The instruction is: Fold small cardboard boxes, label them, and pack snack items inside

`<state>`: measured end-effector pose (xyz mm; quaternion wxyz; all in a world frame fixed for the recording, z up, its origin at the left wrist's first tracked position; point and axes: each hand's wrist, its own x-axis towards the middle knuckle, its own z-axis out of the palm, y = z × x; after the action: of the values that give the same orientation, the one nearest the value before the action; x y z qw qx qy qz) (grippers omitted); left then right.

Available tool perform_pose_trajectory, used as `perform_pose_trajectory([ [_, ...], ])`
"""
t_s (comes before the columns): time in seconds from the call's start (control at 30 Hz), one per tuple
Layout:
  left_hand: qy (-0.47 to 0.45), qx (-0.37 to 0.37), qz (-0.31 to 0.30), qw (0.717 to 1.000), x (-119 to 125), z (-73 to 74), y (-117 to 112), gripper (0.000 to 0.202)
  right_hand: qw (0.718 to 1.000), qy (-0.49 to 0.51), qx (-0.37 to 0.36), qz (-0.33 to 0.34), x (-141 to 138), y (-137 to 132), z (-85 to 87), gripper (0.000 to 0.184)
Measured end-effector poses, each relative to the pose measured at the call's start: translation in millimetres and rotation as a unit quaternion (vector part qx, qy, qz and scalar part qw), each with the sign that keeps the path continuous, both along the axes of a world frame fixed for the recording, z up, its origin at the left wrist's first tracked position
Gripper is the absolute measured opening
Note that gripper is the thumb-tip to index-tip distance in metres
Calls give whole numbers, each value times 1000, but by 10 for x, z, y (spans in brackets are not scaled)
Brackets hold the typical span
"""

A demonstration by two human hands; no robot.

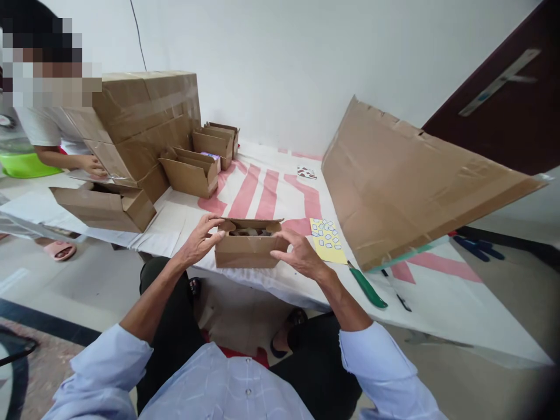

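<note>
"Head view, starting at the far left: what is there?"

"First a bright green plastic basin (28,166), then a co-worker's hand (93,165) just behind a long brown cardboard box (105,213) with raised flaps. Beyond it stands a tall block of taped brown cardboard cartons (149,122), and along its right side a row of smaller brown cardboard boxes (190,178)."

"And the person's own hands?"

"Both grip one thing. The left hand (202,239) has fingers and thumb at the upper left corner of a small open-topped brown cardboard box (247,254). That box is at the near edge of a white cloth with pink stripes (266,195); I can't tell what is inside it. The right hand (301,254) holds the opposite end, thumb against the front face."

"Further right?"

"A yellow rectangular card with small white pieces (328,255), near the right hand. Next, a green-handled knife (370,290), and behind it a large flat brown cardboard sheet (415,192), tilted."
</note>
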<state>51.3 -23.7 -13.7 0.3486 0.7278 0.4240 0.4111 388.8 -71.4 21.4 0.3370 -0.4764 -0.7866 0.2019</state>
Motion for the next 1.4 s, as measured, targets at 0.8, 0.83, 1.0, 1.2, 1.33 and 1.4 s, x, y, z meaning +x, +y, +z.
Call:
perform_pose_trajectory([
  [0.8, 115, 68, -14, 991, 118, -19, 134, 90, 960, -257, -12, -111, -275, 31, 125, 39],
  [0.83, 120, 75, -9, 990, 144, -18, 119, 85, 949, -296, -4, -111, -307, 56, 135, 32],
  [1.0, 89, 105, 15, 990, 186, -24, -50, 70, 925, -335, 109, -142, -305, 35, 103, 34],
  [1.2, 121, 193, 58, 972, 133, -10, -193, 47, 930, -328, 138, -91, -31, 17, 5, 38],
  [1.33, 158, 186, 45, 969, 83, 10, -184, 47, 912, -402, 54, -64, -33, 137, 102, 30],
  [1.4, 178, 169, 41, 969, 55, 17, -183, 74, 905, -420, 1, -59, -114, 196, 188, 14],
])
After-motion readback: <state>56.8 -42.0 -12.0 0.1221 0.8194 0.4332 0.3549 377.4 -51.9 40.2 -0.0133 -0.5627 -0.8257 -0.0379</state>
